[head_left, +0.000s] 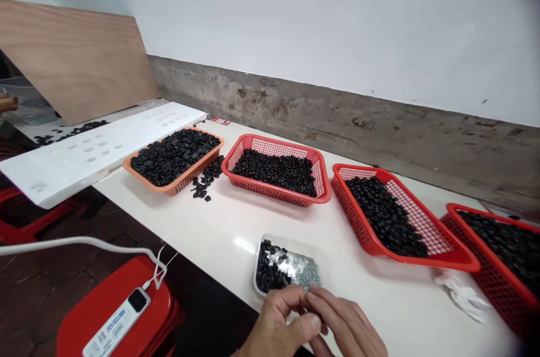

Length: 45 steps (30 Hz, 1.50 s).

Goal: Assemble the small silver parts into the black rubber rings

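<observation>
Just in front of the clear plastic tray [258, 267], my left hand [278, 326] and my right hand [343, 320] meet at the fingertips. Both are closed, thumb and fingers bent inward around a small black piece [319, 317] that is mostly hidden by the fingers. Small black ring-like parts [270, 270] fill the tray's left side. A heap of tiny silvery metal pieces [307, 272] lies on its right side, too small to name exactly.
An orange basket [169, 188] and red baskets [276, 197] of black parts line the white table [211, 233]. Loose black discs [205, 180] lie between two baskets. A white board [84, 154] is at left. A power strip [118, 323] rests on a red stool [84, 312]. Someone's hand [8, 102] shows far left.
</observation>
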Available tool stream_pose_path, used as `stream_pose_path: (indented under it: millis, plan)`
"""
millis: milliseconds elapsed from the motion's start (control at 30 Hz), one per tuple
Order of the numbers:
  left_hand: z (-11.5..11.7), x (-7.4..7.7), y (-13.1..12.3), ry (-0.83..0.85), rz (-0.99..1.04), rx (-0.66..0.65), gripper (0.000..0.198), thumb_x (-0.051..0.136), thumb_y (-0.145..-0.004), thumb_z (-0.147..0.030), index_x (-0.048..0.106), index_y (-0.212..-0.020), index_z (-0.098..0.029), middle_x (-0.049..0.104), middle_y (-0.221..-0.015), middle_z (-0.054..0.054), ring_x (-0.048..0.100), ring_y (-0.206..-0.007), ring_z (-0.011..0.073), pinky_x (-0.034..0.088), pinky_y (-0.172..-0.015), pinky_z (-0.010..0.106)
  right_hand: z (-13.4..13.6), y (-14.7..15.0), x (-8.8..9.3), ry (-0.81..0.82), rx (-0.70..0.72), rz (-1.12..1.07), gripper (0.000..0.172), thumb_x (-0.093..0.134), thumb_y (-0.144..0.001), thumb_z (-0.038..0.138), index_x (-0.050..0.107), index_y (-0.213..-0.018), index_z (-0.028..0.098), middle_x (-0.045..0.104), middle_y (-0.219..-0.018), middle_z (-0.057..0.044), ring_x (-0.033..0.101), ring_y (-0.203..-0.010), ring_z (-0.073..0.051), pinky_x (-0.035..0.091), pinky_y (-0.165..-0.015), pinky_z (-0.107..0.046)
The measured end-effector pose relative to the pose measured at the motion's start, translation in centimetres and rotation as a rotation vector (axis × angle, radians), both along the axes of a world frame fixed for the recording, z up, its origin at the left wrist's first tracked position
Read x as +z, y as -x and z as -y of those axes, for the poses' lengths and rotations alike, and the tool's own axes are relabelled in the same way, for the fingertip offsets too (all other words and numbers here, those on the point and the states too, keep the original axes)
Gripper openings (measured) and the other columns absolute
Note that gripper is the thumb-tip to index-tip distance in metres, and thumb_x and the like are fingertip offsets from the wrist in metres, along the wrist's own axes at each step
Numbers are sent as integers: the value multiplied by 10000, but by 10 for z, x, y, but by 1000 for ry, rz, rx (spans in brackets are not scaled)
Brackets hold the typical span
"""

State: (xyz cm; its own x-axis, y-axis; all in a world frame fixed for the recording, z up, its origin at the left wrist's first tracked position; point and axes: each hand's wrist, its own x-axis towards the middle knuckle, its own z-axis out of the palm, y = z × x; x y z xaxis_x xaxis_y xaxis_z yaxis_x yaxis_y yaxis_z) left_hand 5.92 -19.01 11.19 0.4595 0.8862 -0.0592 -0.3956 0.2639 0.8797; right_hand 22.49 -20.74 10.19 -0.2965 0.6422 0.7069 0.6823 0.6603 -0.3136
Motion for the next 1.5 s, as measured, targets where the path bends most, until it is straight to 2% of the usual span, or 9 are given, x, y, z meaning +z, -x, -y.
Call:
stream_pose_path:
  millis: [133, 400, 533, 767, 867, 1033, 1167, 1333, 1500]
  plan:
    - [2, 5, -1, 36, 59, 18, 272, 687, -820, -389, 718, -847, -120, 617, -806, 67, 537, -814, 194, 437, -815, 307, -9, 6, 1, -163, -22, 172, 581, 603, -876, 139, 483, -1444, 153, 756, -1075, -140, 743, -922, -255, 549, -736, -343]
    - [1, 10, -4, 15, 64, 34, 269, 675, -847, -381, 693, -833, -113, 616, -809, 66, 551, -838, 200, 438, -855, 323, -16, 2, 18, -189, 1, 247, 413, 601, -876, 197, 593, -1285, 132, 765, -1045, -114, 732, -932, -235, 469, -834, -354]
    - [-1, 8, -4, 23, 35, 7, 263, 678, -849, -372, 700, -846, -110, 621, -818, 65, 551, -850, 198, 429, -883, 328, -17, -3, 17, -169, 28, 247, 432, 623, -877, 216, 581, -1301, 141, 765, -1045, -109, 734, -909, -227, 479, -846, -352]
    - [-2, 3, 3, 31, 24, 10, 270, 684, -850, -373, 728, -933, -120, 634, -861, 58, 537, -843, 181, 419, -835, 300, -9, -12, 20, 206, 131, 19, 440, 632, -930, 292, 542, -1355, 222, 687, -1244, -109, 659, -1135, -236, 527, -968, -339]
    - [-3, 3, 3, 12, 17, 12, 237, 677, -864, -356, 744, -927, -137, 651, -888, 54, 546, -885, 187, 408, -876, 309, -12, -11, 26, 368, 240, -185, 280, 587, -952, 195, 629, -1217, 275, 698, -1204, -77, 670, -1098, -203, 564, -908, -290]
    - [-4, 3, -1, 55, -27, 35, 203, 700, -855, -343, 757, -898, -153, 677, -870, 43, 563, -895, 182, 407, -879, 289, -18, -5, 23, 543, 268, -460, 179, 574, -961, 191, 700, -1052, 281, 733, -1070, -50, 690, -999, -195, 587, -839, -295]
    - [-6, 0, -2, 99, -44, 65, 207, 696, -855, -347, 756, -885, -151, 684, -844, 39, 565, -865, 170, 413, -863, 273, -18, -2, 11, 422, 228, -422, 246, 580, -952, 148, 691, -1124, 285, 736, -1054, -47, 679, -995, -197, 570, -854, -336]
    - [-10, -4, 0, 121, -73, 98, 194, 692, -851, -344, 742, -848, -156, 677, -797, 24, 561, -799, 151, 425, -805, 243, -16, -2, 5, 199, 84, -52, 344, 597, -954, 192, 572, -1297, 196, 700, -1185, -120, 650, -1074, -230, 504, -895, -399]
    - [-12, -5, -1, 96, -104, 111, 197, 680, -858, -339, 758, -918, -169, 717, -866, 40, 595, -859, 174, 437, -869, 259, -21, 5, 8, -17, -61, 240, 255, 523, -983, 211, 583, -1211, 113, 726, -1120, -146, 677, -945, -225, 430, -909, -427]
